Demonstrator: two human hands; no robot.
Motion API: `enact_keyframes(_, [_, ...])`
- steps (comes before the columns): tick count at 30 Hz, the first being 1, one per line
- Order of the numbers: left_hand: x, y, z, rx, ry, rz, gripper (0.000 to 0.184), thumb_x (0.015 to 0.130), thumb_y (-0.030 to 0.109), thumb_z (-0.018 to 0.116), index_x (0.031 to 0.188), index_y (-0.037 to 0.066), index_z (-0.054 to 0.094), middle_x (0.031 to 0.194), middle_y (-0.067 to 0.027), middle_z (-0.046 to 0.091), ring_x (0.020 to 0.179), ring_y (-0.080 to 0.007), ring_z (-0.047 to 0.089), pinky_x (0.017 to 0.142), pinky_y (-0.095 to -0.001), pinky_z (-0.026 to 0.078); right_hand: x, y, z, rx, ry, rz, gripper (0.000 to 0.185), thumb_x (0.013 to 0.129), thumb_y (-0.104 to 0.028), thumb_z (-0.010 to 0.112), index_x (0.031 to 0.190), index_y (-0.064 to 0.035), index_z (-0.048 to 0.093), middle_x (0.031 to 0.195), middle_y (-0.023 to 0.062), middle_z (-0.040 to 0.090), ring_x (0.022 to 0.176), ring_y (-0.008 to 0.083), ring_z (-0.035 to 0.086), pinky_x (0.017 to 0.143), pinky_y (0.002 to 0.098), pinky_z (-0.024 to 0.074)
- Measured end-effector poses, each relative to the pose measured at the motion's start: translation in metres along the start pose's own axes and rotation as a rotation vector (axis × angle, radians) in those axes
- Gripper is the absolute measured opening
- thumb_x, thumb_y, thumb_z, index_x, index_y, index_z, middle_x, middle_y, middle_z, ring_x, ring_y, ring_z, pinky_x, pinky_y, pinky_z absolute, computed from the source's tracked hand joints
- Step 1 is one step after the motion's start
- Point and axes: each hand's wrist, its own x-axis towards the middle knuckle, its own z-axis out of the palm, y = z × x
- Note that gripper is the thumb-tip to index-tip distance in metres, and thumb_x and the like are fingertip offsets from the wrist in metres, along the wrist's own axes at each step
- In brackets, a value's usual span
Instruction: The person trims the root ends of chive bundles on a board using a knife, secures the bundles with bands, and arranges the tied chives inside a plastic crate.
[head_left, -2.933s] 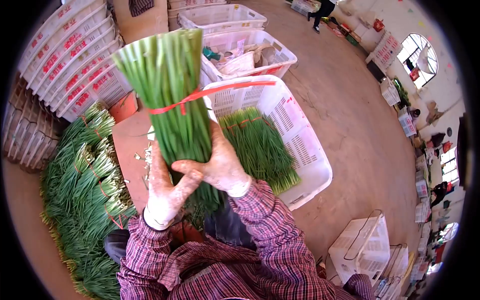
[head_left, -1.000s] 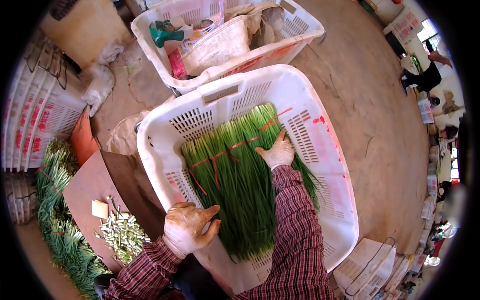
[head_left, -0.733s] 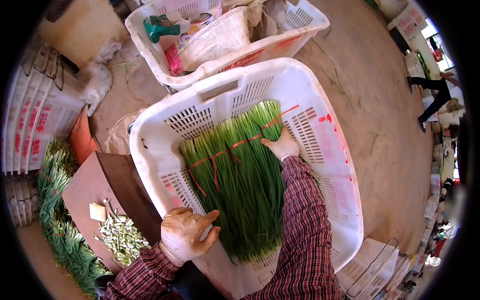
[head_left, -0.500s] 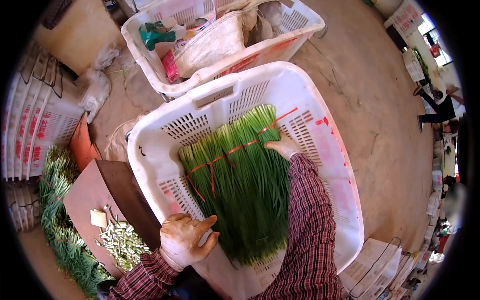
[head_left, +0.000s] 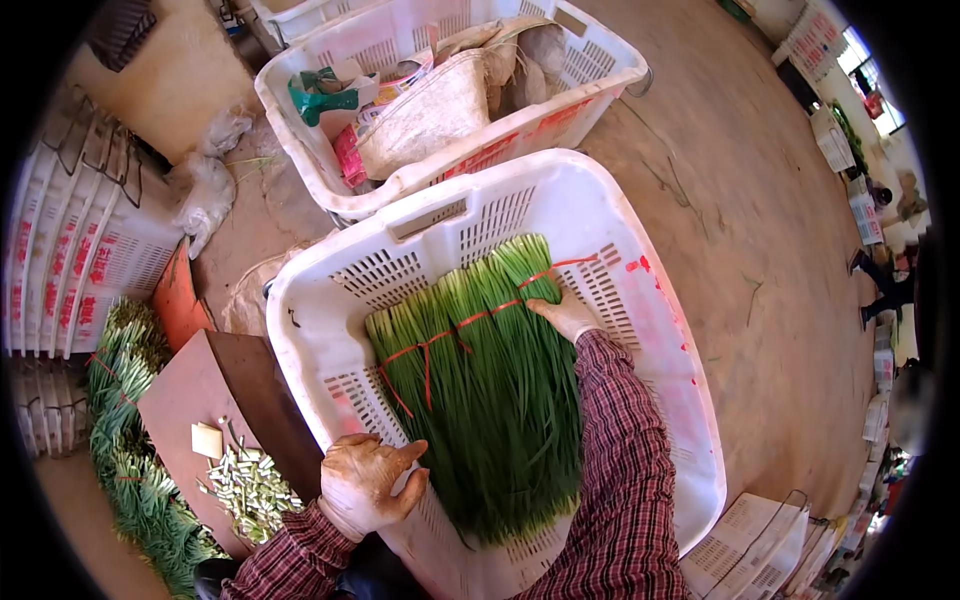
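Several bundles of garlic chives [head_left: 480, 370] lie side by side in a white plastic basket [head_left: 690, 400], tied with red bands. Their pale ends point away from me. My right hand [head_left: 566, 312], in a thin pale glove, grips the rightmost bundle at its side near the red tie. Its thumb lies on top of the leaves, while the other fingers are mostly hidden. My left hand [head_left: 370, 487], gloved too, is over the basket's near left rim. Its thumb and forefinger are spread with nothing between them; the remaining fingers are partly hidden.
Behind stands another white basket [head_left: 590, 105] holding a sack and packaging. At left, cut stem ends [head_left: 253, 490] lie on a brown board [head_left: 180, 410], beside more chives [head_left: 130, 450] and stacked baskets [head_left: 85, 240]. A person [head_left: 885, 290] is at far right.
The view has tilted slightly, so both baskets sit lower in it. My right hand stays at the rightmost bundle, and my left hand keeps its spread shape. The person in the background has shifted.
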Motion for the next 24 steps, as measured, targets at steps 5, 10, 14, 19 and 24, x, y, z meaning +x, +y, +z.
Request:
enact_keyframes(5, [-0.002, 0.001, 0.000, -0.039, 0.009, -0.029, 0.025, 0.072, 0.019, 0.076, 0.096, 0.011, 0.077, 0.065, -0.0022, 0.065, 0.058, -0.0247, 0.064, 0.070, -0.0391, 0.054, -0.024, -0.023, 0.011, -0.460, 0.316, -0.197, 0.084, 0.088, -0.044, 0.067, 0.154, -0.0039, 0.032, 0.144, 0.0235, 0.052, 0.132, 0.0357, 0.053, 0.112, 0.0418, 0.0410])
enact_keyframes(10, [-0.001, 0.003, 0.003, -0.044, 0.002, -0.035, 0.027, 0.078, 0.025, 0.073, 0.101, 0.011, 0.075, 0.062, -0.0030, 0.063, 0.058, -0.0235, 0.062, 0.072, -0.0373, 0.054, 0.019, 0.020, 0.033, 0.041, 0.332, -0.354, 0.068, 0.091, -0.027, 0.068, 0.150, -0.0046, 0.042, 0.146, 0.0192, 0.052, 0.134, 0.0339, 0.050, 0.113, 0.0382, 0.0382])
enact_keyframes(14, [0.001, 0.001, 0.003, 0.003, -0.046, -0.029, 0.029, 0.077, 0.024, 0.073, 0.103, 0.010, 0.075, 0.063, -0.0028, 0.063, 0.058, -0.0230, 0.062, 0.074, -0.0373, 0.054, 0.024, 0.022, 0.019, 0.336, 0.076, -0.206, 0.063, 0.092, -0.025, 0.066, 0.147, -0.0040, 0.046, 0.142, 0.0184, 0.056, 0.132, 0.0320, 0.052, 0.113, 0.0372, 0.0374])
enact_keyframes(19, [-0.001, 0.003, 0.001, -0.021, -0.006, -0.057, 0.026, 0.074, 0.019, 0.076, 0.099, 0.012, 0.076, 0.068, 0.0001, 0.068, 0.061, -0.0235, 0.066, 0.080, -0.0402, 0.055, 0.033, 0.021, 0.027, 0.071, 0.163, -0.207, 0.057, 0.092, -0.022, 0.063, 0.144, -0.0019, 0.048, 0.143, 0.0217, 0.053, 0.133, 0.0339, 0.050, 0.111, 0.0396, 0.0398])
enact_keyframes(24, [-0.004, 0.000, 0.005, -0.037, 0.033, -0.042, 0.027, 0.073, 0.019, 0.076, 0.100, 0.013, 0.077, 0.069, -0.0018, 0.067, 0.061, -0.0248, 0.065, 0.080, -0.0402, 0.055, 0.012, 0.007, 0.050, -0.480, 0.497, -0.434, 0.055, 0.091, -0.020, 0.062, 0.141, -0.0027, 0.050, 0.148, 0.0164, 0.048, 0.136, 0.0337, 0.047, 0.113, 0.0442, 0.0392])
